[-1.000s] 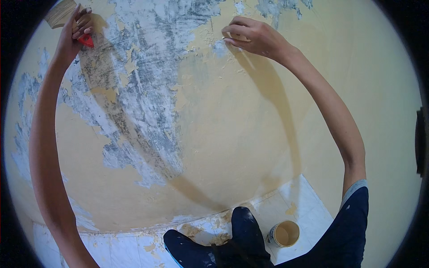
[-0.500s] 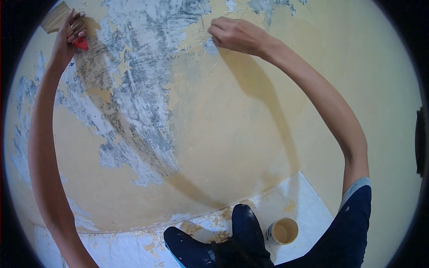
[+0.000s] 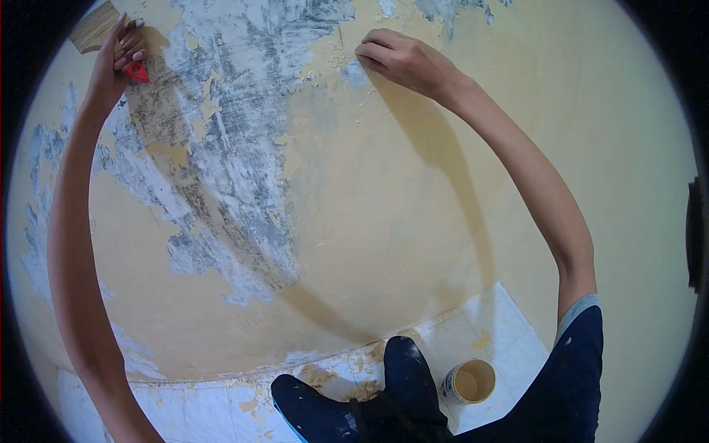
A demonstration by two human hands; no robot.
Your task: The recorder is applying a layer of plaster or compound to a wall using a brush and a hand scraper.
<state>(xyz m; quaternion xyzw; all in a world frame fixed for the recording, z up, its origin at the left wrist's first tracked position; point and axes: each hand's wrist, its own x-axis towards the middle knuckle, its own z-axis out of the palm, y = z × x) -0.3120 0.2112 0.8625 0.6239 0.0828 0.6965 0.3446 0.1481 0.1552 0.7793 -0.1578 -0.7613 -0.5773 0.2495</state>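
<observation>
On the wall (image 3: 347, 184), yellow paint peels around large grey-white patches. My left hand (image 3: 118, 66), at the upper left, grips a tool with a wide, wood-coloured end (image 3: 92, 28) and a red triangular end (image 3: 137, 71), held against or close to the wall. My right hand (image 3: 410, 63) has its fingers bent together at the wall, upper centre, beside a patch of loose paint flakes (image 3: 336, 52). What, if anything, is between those fingertips is hidden.
A round tub (image 3: 480, 384) with beige contents stands on white floor tiles (image 3: 509, 332) at the lower right. My dark-clad legs or feet (image 3: 402, 369) are at the bottom centre. Paint flakes (image 3: 317, 376) lie along the wall's foot. A dark object (image 3: 693, 232) sits at the right edge.
My right hand's fingers have closed from a spread position, and the hand moved left, then slightly back right. My left hand shifted slightly leftward with the tool.
</observation>
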